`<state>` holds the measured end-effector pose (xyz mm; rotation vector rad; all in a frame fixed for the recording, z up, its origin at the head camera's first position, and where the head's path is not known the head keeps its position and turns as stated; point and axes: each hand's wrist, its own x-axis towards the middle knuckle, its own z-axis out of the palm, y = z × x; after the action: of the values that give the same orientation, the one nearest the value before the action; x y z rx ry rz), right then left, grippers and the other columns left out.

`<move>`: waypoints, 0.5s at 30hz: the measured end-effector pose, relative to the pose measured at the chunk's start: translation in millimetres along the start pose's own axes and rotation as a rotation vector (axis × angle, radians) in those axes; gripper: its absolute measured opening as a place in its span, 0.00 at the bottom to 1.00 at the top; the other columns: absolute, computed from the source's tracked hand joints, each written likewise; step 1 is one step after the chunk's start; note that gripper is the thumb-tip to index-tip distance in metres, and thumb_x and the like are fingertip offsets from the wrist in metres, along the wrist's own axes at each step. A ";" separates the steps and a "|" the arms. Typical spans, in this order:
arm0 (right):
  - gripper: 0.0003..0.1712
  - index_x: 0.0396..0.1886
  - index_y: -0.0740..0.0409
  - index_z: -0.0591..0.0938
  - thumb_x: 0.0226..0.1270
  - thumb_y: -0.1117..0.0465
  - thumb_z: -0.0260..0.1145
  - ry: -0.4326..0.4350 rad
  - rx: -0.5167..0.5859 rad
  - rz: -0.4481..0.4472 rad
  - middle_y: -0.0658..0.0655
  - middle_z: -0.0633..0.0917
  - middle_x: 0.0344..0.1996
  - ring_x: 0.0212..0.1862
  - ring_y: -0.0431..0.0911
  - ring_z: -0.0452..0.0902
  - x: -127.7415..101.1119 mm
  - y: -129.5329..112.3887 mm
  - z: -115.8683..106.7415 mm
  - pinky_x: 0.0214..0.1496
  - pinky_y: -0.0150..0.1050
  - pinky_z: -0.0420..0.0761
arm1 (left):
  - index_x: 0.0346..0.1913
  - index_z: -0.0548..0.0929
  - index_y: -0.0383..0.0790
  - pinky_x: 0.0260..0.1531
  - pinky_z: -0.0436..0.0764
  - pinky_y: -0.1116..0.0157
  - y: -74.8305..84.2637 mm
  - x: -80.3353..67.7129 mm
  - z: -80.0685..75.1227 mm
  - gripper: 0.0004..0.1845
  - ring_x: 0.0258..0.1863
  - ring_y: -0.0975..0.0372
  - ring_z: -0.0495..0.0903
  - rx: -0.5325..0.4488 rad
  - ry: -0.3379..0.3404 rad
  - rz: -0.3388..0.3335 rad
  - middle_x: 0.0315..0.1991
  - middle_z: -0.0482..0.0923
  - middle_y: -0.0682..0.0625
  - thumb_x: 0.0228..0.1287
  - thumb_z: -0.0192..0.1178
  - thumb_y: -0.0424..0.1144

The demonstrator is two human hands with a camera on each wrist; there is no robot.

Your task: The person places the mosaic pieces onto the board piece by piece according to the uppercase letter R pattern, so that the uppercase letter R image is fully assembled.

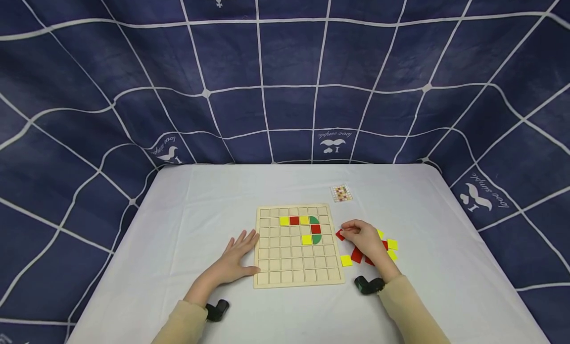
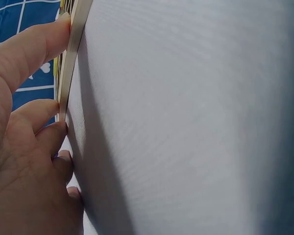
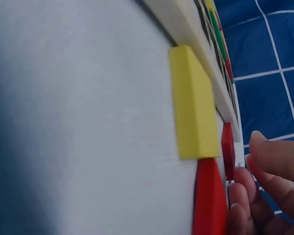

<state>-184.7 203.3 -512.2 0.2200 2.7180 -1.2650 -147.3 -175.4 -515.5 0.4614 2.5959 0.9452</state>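
Observation:
A wooden grid board (image 1: 294, 272) lies in the middle of the white table. Its upper rows hold yellow, red and green tiles (image 1: 294, 220). My left hand (image 1: 238, 255) lies flat on the cloth, its straight fingers (image 2: 44, 34) against the board's left edge (image 2: 73, 44). My right hand (image 1: 367, 240) hovers over a pile of loose red and yellow tiles to the right of the board. Its curled fingertips (image 3: 264, 156) pinch a small red tile (image 3: 228, 149) near the board's right edge (image 3: 186, 19). A yellow tile (image 3: 193, 103) and another red tile (image 3: 208, 205) lie beside it.
A small pattern card (image 1: 341, 193) lies behind the board on the right. The white table (image 1: 200, 200) is backed by a dark blue cloth with white lines (image 1: 285, 76). Black wrist cameras (image 1: 217, 309) sit on both forearms.

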 end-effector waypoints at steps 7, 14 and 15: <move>0.15 0.46 0.57 0.85 0.62 0.56 0.72 0.023 -0.006 0.016 0.56 0.83 0.38 0.35 0.45 0.75 -1.3 -1.0 6.5 0.35 0.32 0.75 | 0.77 0.57 0.39 0.76 0.34 0.44 -1.9 0.0 1.0 0.49 0.80 0.47 0.37 -0.010 0.009 0.006 0.79 0.47 0.45 0.56 0.72 0.46; 0.17 0.47 0.59 0.86 0.59 0.58 0.74 0.050 -0.052 -0.005 0.57 0.82 0.40 0.38 0.46 0.74 -6.0 -6.1 10.3 0.38 0.32 0.75 | 0.76 0.58 0.39 0.76 0.33 0.43 -2.1 -0.6 2.0 0.49 0.80 0.47 0.38 -0.018 0.019 0.003 0.79 0.48 0.44 0.54 0.72 0.46; 0.17 0.47 0.59 0.86 0.59 0.58 0.75 0.053 -0.059 -0.007 0.57 0.82 0.40 0.39 0.46 0.74 -6.2 -6.6 10.7 0.38 0.32 0.75 | 0.76 0.58 0.39 0.76 0.33 0.44 -1.9 -0.2 2.1 0.49 0.80 0.47 0.38 -0.016 0.020 -0.002 0.79 0.48 0.44 0.55 0.72 0.45</move>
<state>-179.3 190.5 -513.0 0.2407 2.7987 -1.1955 -146.7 -175.8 -518.2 0.4473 2.6044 0.9745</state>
